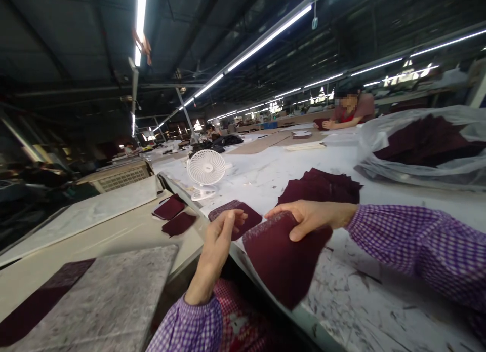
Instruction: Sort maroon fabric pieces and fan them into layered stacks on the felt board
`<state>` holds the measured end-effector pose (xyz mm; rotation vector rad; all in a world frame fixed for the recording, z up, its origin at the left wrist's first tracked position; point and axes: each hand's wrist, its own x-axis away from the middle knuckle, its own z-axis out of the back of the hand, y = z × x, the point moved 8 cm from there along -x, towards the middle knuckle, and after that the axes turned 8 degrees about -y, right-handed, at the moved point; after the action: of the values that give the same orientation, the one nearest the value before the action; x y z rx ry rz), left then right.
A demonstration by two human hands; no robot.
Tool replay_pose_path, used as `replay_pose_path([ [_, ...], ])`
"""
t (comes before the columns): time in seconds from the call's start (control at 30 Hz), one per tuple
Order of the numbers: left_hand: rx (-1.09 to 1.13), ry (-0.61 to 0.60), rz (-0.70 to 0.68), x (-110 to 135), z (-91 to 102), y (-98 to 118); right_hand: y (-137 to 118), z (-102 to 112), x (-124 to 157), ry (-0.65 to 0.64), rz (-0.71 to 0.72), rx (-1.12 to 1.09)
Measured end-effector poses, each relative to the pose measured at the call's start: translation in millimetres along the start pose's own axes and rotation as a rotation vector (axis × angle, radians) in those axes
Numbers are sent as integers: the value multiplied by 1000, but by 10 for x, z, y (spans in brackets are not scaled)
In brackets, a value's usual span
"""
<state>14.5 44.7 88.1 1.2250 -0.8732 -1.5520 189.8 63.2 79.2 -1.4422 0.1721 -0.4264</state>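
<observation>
My right hand grips a maroon fabric piece with a greyish speckled strip along one edge. The thumb lies on top of the cloth, which hangs over the table's near edge. Just left of it, my left hand is raised with its fingers loosely bent and apart, and nothing shows in them. Behind that hand another maroon piece with a speckled edge lies on the white table. A fanned pile of maroon pieces rests beyond my right hand.
A small white fan stands on the table. At right is a clear plastic bag of maroon cloth. On the lower left surface are small maroon pieces and a grey speckled board bearing a maroon strip. A co-worker leans over the far side.
</observation>
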Motion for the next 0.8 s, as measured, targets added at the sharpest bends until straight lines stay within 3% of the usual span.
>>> replay_pose_path([
  [0.1,32,-227,137,-106,-309,-184,141,57,-56,55,-46,177],
  [0.2,-173,-317,66,-154,-540,-193,253,164,-94,135,-56,330],
  [0.4,-535,-224,-113,-175,-784,-121,197,319,-11,231,-138,647],
  [0.53,-733,-248,-194,-142,-908,-118,101,462,102,283,-142,736],
  [0.8,-815,-235,-285,-71,-946,-93,75,415,33,247,-19,1129],
])
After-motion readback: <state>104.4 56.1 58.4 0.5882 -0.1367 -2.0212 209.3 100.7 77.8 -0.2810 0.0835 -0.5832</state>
